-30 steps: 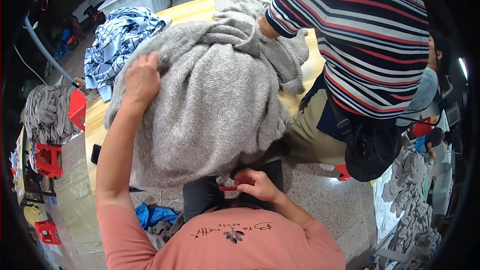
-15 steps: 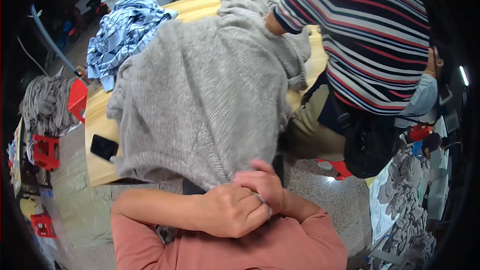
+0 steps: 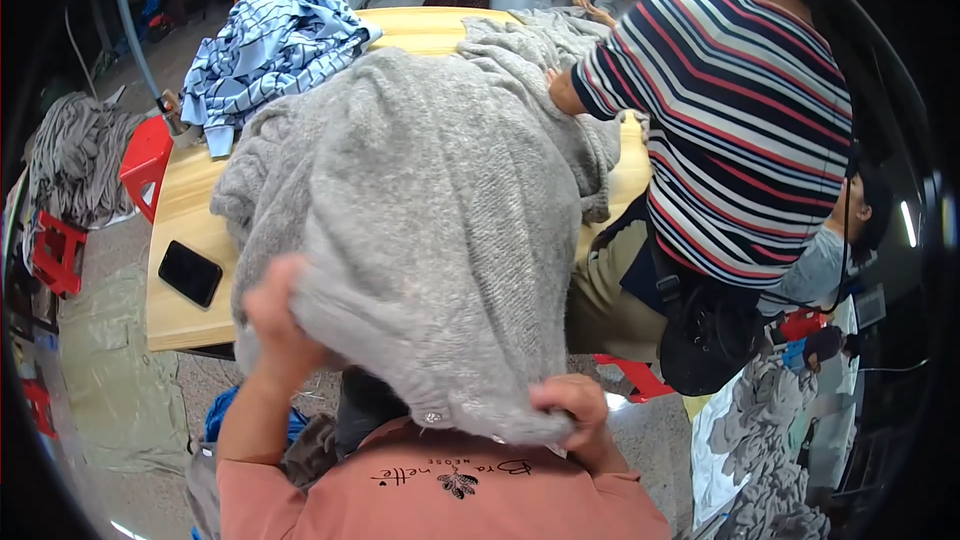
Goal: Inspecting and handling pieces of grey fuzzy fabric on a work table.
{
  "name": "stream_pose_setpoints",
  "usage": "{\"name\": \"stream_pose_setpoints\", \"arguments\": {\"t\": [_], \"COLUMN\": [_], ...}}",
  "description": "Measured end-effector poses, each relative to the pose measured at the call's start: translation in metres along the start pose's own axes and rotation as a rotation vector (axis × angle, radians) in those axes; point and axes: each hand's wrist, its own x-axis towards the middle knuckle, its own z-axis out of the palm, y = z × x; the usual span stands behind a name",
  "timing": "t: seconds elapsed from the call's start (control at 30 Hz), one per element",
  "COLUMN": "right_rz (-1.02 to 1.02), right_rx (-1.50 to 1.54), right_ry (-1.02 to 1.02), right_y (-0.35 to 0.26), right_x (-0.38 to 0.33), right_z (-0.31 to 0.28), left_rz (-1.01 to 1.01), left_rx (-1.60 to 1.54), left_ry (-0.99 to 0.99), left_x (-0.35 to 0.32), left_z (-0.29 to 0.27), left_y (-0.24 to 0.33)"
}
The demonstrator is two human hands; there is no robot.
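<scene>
A large grey knitted garment lies over the table, and its near edge is pulled up toward my chest. My left hand is closed on the garment's left side, its fingers slightly blurred. At the near right corner my right hand grips the same garment, with the knit stretched between both hands. Small shiny buttons show along the near edge. Folds hide the tips of my fingers.
A black phone lies on the wooden table at left. Behind it is a heap of blue checked cloth. A co-worker in a striped top stands close at right, one hand on grey knitwear. Red stools stand at left.
My hands were together at the garment's near edge; now they are apart, the left one further left and forward. The near edge is spread and lifted. The view has shifted slightly.
</scene>
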Motion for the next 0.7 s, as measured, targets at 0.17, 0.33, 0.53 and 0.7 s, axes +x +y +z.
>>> {"name": "stream_pose_setpoints", "arguments": {"t": [0.17, 0.33, 0.53, 0.7], "right_rz": [-0.006, 0.225, 1.056, 1.365], "right_rx": [-0.141, 0.037, -0.634, -0.67], "right_ry": [-0.176, -0.387, -0.585, -0.871], "right_y": [0.002, 0.003, 0.064, 0.079], "right_x": [0.021, 0.005, -0.085, -0.143], "right_z": [0.025, -0.005, -0.014, 0.0], "left_rz": [0.676, 0.588, 0.233, 0.288], "left_rx": [-0.53, -0.756, 0.124, 0.186], "left_ry": [-0.693, -0.574, -0.226, -0.085], "left_x": [-0.027, -0.009, 0.031, 0.024], "left_z": [0.056, 0.062, 0.076, 0.084], "left_y": [0.085, 0.058, -0.006, -0.027]}}
